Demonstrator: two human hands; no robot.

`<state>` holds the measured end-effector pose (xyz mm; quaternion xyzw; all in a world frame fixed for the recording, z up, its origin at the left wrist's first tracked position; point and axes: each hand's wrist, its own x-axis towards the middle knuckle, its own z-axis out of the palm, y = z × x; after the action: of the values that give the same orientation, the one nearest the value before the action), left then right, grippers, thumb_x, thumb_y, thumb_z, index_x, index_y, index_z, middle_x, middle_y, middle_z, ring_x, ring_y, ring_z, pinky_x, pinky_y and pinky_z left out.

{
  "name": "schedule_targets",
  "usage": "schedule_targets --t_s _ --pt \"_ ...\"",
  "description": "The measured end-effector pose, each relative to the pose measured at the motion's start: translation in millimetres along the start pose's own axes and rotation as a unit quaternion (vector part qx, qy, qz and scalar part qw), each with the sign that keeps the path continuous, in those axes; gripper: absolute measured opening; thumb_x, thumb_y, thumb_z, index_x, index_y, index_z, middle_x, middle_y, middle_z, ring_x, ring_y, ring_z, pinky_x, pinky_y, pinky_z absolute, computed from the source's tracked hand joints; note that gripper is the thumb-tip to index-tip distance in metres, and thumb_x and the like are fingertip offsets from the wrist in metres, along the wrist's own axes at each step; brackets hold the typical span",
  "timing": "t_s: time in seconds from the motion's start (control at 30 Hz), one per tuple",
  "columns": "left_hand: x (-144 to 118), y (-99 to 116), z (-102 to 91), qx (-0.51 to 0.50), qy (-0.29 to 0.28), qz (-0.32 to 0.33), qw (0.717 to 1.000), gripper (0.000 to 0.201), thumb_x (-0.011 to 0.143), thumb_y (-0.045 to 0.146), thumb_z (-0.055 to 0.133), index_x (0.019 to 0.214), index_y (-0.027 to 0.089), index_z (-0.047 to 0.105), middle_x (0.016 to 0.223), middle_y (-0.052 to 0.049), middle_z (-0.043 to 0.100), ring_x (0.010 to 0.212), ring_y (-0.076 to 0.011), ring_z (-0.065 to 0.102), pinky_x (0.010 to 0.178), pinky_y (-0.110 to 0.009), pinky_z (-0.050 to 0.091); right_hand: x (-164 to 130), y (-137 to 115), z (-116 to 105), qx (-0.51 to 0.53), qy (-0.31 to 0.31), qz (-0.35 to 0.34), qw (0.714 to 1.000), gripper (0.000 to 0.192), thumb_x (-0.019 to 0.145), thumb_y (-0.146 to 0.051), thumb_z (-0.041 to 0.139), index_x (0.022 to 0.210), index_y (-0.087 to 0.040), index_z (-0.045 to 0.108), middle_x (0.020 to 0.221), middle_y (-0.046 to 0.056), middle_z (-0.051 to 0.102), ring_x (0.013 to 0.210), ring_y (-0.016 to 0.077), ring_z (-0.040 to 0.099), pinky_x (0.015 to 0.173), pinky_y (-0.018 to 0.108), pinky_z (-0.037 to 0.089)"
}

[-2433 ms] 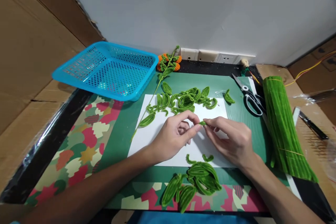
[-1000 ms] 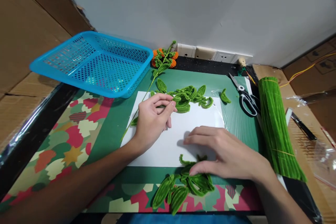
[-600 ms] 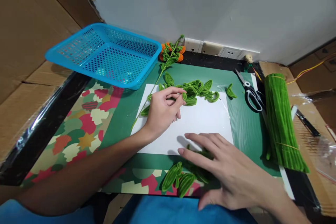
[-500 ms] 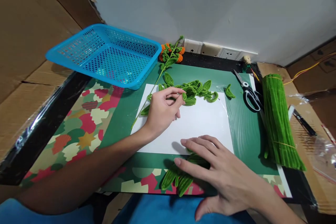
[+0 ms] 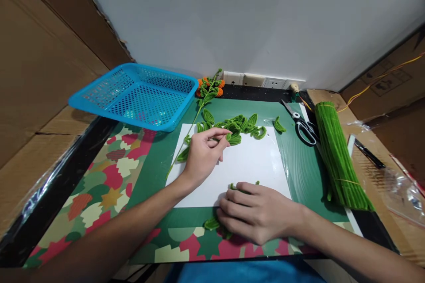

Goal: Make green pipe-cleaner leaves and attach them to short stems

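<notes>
A: Where are the hands?

B: The left hand (image 5: 202,154) is at 12 o'clock on the white sheet (image 5: 252,166), its grip pinching a green chenille leaf (image 5: 233,138) at the edge of the far leaf pile (image 5: 241,124). The right hand (image 5: 257,212) lies at 6 o'clock, fingers curled down over the near leaf pile (image 5: 212,223); I cannot tell whether that grip has actually closed on a piece.

A: What could go wrong?

B: The fuzzy leaves look likely to snag one another, so lifting one may drag its neighbours off the sheet. The near pile sits close to the worktop (image 5: 99,177) edge, and a careless sweep could push pieces over it. The leafy stem (image 5: 189,135) runs just beside the left hand and could be knocked. The scissors (image 5: 300,124) and pipe-cleaner bundle (image 5: 337,154) at 2 o'clock lie well apart.
</notes>
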<state>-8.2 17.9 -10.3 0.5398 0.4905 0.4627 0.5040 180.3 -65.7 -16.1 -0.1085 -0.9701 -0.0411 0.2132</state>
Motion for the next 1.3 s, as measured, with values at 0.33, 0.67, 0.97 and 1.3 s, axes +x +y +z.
schedule_targets --t_s 0.33,0.67,0.97,1.3 --pt "0 3 -1.1 -0.005 -0.023 -0.002 1.0 0.03 0.089 0.034 0.077 0.114 0.016 0.075 0.077 0.0 0.069 0.045 -0.0069 0.057 0.041 -0.018 0.043 -2 38 -7 -0.048 -0.07 0.242 0.967 0.037 0.109 -0.015 0.047 0.143 -0.016 0.058 0.135 0.017 0.068 0.114 0.0296 0.063 0.097 0.046 0.049" --pt "-2 9 -1.3 0.016 -0.014 0.019 1.0 0.02 0.093 0.032 0.074 0.106 0.016 0.074 0.076 0.001 0.066 0.048 -0.0074 0.055 0.043 -0.02 0.043 -31 53 -24 0.009 0.054 0.434 0.899 0.042 0.107 -0.045 0.06 0.139 -0.019 0.063 0.119 0.014 0.076 0.104 0.0289 0.071 0.085 0.039 0.05" --pt "-11 13 -0.8 0.236 -0.123 0.214 0.94 0.036 0.088 0.034 0.083 0.12 0.022 0.073 0.105 -0.007 0.075 0.095 -0.0226 0.069 0.082 -0.036 0.057 -36 59 -38 0.005 0.013 0.598 0.801 0.044 0.112 -0.051 0.041 0.121 -0.02 0.071 0.073 0.005 0.073 0.06 0.0213 0.064 0.06 0.03 0.032" --pt "-17 7 -2.3 0.359 -0.262 0.405 0.799 0.06 0.093 0.043 0.079 0.147 0.025 0.06 0.134 -0.014 0.066 0.127 -0.0335 0.061 0.105 -0.049 0.052 -24 49 -48 0.379 0.09 0.577 0.718 0.051 0.113 -0.056 0.033 0.146 -0.024 0.053 0.081 0.0 0.07 0.066 0.0186 0.07 0.056 0.027 0.048"
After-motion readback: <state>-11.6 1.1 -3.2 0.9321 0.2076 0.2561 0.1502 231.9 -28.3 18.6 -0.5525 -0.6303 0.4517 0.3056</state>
